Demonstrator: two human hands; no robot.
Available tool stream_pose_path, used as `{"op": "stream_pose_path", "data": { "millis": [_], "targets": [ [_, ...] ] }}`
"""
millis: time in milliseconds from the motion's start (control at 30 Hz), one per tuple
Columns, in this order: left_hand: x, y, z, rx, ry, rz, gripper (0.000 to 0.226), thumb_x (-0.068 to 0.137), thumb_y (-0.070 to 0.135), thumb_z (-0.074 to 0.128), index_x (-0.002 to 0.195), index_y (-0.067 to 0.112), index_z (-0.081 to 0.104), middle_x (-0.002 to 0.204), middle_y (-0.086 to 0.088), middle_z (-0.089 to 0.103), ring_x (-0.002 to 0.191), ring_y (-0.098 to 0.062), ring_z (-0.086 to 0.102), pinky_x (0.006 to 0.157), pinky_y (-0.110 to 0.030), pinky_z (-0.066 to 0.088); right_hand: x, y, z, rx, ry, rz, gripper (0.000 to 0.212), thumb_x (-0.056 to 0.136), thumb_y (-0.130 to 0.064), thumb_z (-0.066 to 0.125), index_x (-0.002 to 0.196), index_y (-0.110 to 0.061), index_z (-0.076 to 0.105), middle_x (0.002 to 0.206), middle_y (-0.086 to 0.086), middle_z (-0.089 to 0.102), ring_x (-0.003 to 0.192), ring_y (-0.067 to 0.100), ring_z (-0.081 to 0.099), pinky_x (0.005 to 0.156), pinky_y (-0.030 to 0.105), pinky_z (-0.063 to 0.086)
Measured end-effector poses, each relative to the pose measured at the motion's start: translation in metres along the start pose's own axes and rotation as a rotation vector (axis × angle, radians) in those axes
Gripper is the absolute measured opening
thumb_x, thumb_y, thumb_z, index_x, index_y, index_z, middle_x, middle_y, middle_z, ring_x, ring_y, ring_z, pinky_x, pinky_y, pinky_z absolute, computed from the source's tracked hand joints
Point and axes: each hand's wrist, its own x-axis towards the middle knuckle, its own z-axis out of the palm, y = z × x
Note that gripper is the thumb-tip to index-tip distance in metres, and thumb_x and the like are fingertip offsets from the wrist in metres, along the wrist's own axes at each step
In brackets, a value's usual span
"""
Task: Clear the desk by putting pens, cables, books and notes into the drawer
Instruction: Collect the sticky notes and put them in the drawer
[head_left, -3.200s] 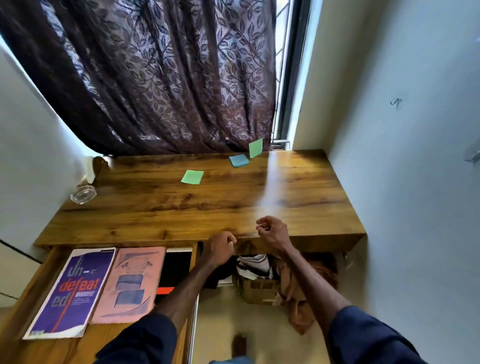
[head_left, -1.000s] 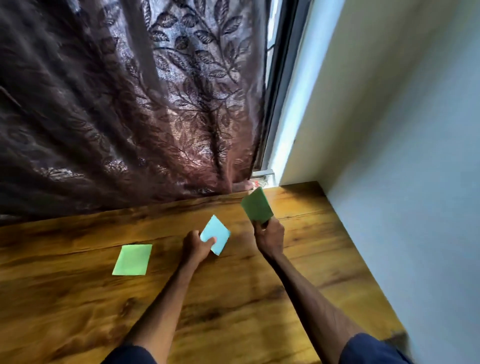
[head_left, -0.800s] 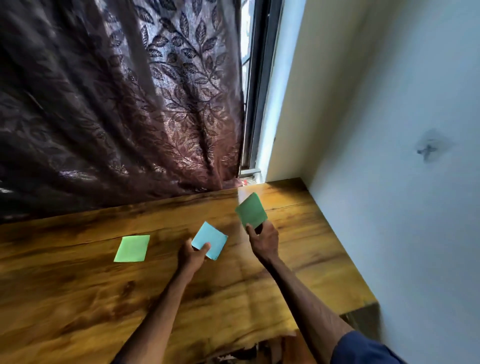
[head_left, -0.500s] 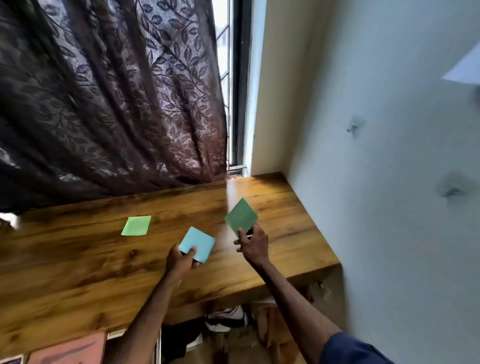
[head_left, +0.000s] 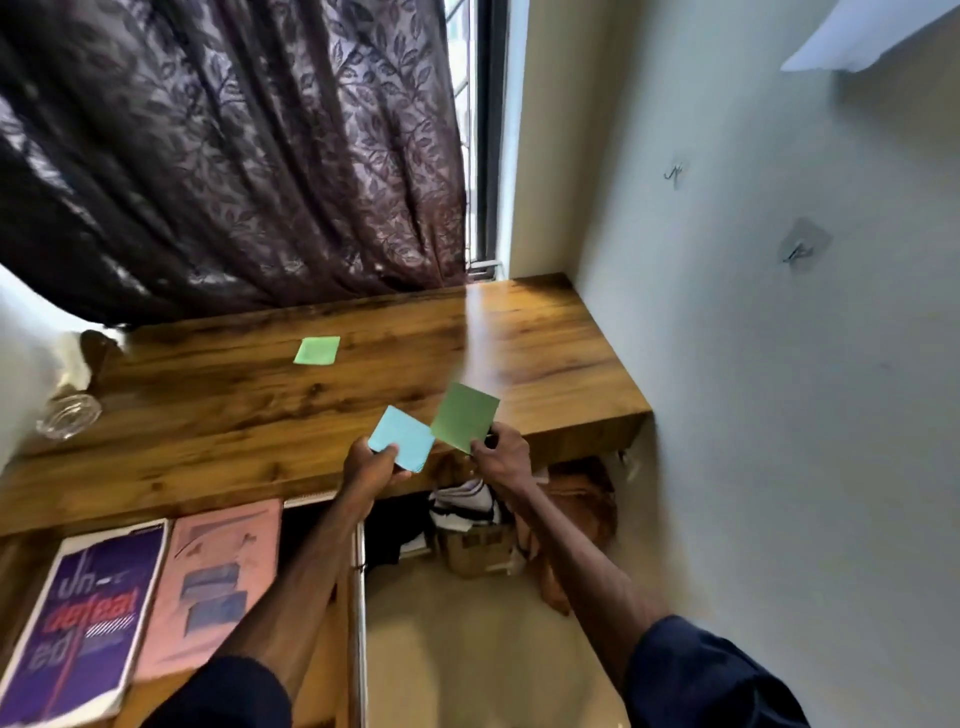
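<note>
Center frame, over the front edge of the desk (head_left: 234, 405), my left hand (head_left: 371, 465) pinches a blue note (head_left: 402, 439) and my right hand (head_left: 501, 457) pinches a dark green note (head_left: 465, 418), corners overlapping. A third, light green note (head_left: 317, 351) lies flat at upper middle, bare wood all round. The open drawer (head_left: 332, 686), lower left, holds two countable books: purple book (head_left: 78, 629) and pink book (head_left: 208, 587). My left forearm hides whatever lies beside them.

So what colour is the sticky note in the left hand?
Light blue square paper note; head view.
</note>
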Motion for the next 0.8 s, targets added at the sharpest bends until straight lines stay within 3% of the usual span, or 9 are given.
{"op": "stream_pose_path", "data": {
  "millis": [133, 300, 400, 533, 633, 667, 733, 800],
  "targets": [
    [-0.017, -0.031, -0.037, -0.015, 0.007, -0.061, 0.030, 0.095, 0.003, 0.062, 0.122, -0.009, 0.055, 0.117, -0.021, 0.066, 0.097, -0.036, 0.071, 0.050, -0.028, 0.061, -0.036, 0.012, 0.037, 0.022, -0.050, 0.066, 0.018, 0.087, -0.020, 0.065, 0.099, -0.008, 0.075, 0.094, 0.006, 0.075, 0.085, 0.019, 0.070, 0.071, 0.031, 0.053],
    [-0.035, -0.083, -0.106, 0.007, 0.062, -0.116, 0.034, 0.095, 0.005, 0.063, 0.127, -0.002, 0.056, 0.119, -0.019, 0.068, 0.091, -0.031, 0.073, 0.065, -0.038, 0.064, -0.080, 0.010, 0.109, 0.136, -0.105, 0.125, 0.015, 0.095, -0.016, 0.065, 0.106, -0.007, 0.070, 0.097, 0.003, 0.071, 0.082, 0.018, 0.072, 0.067, 0.028, 0.060],
    [-0.030, -0.111, -0.153, 0.009, 0.069, -0.159, 0.031, 0.098, 0.006, 0.059, 0.127, -0.003, 0.054, 0.119, -0.019, 0.067, 0.092, -0.034, 0.073, 0.060, -0.035, 0.064, -0.104, 0.007, 0.163, 0.119, -0.127, 0.113, 0.015, 0.094, -0.018, 0.064, 0.104, -0.010, 0.072, 0.096, -0.001, 0.072, 0.082, 0.014, 0.070, 0.069, 0.030, 0.061],
    [-0.015, -0.150, -0.230, 0.023, 0.072, -0.190, 0.030, 0.099, 0.013, 0.057, 0.127, 0.001, 0.055, 0.119, -0.016, 0.066, 0.095, -0.035, 0.072, 0.073, -0.047, 0.064, -0.130, 0.009, 0.244, 0.078, -0.094, 0.150, 0.020, 0.086, -0.027, 0.061, 0.097, -0.016, 0.072, 0.091, 0.002, 0.075, 0.083, 0.021, 0.071, 0.075, 0.045, 0.061],
    [0.015, -0.205, -0.286, 0.107, 0.037, -0.237, 0.044, 0.075, 0.037, 0.067, 0.112, 0.015, 0.060, 0.121, -0.013, 0.068, 0.100, -0.036, 0.070, 0.079, -0.055, 0.061, -0.156, 0.012, 0.292, 0.058, -0.062, 0.186, 0.024, 0.087, -0.027, 0.060, 0.104, -0.015, 0.072, 0.095, 0.006, 0.075, 0.086, 0.027, 0.071, 0.077, 0.046, 0.059],
    [0.023, -0.228, -0.303, 0.144, 0.022, -0.266, 0.047, 0.070, 0.037, 0.069, 0.112, 0.017, 0.061, 0.123, -0.014, 0.068, 0.100, -0.036, 0.070, 0.078, -0.055, 0.062, -0.167, 0.011, 0.306, 0.034, -0.065, 0.196, 0.022, 0.089, -0.024, 0.061, 0.103, -0.012, 0.073, 0.095, 0.008, 0.075, 0.087, 0.029, 0.071, 0.076, 0.042, 0.058],
    [0.019, -0.245, -0.322, 0.154, -0.009, -0.317, 0.045, 0.083, 0.019, 0.071, 0.126, 0.011, 0.058, 0.125, -0.014, 0.065, 0.098, -0.035, 0.071, 0.070, -0.052, 0.063, -0.189, 0.005, 0.319, -0.009, -0.073, 0.218, 0.016, 0.093, -0.015, 0.062, 0.100, -0.005, 0.071, 0.093, 0.013, 0.073, 0.087, 0.032, 0.069, 0.072, 0.038, 0.054],
    [-0.011, -0.228, -0.334, 0.213, -0.084, -0.363, 0.040, 0.091, 0.011, 0.070, 0.129, 0.007, 0.056, 0.122, -0.014, 0.067, 0.098, -0.031, 0.072, 0.067, -0.042, 0.065, -0.207, 0.002, 0.329, -0.059, -0.066, 0.234, 0.017, 0.093, -0.013, 0.061, 0.101, -0.001, 0.070, 0.098, 0.017, 0.073, 0.091, 0.035, 0.069, 0.078, 0.046, 0.055]
  ]
}}
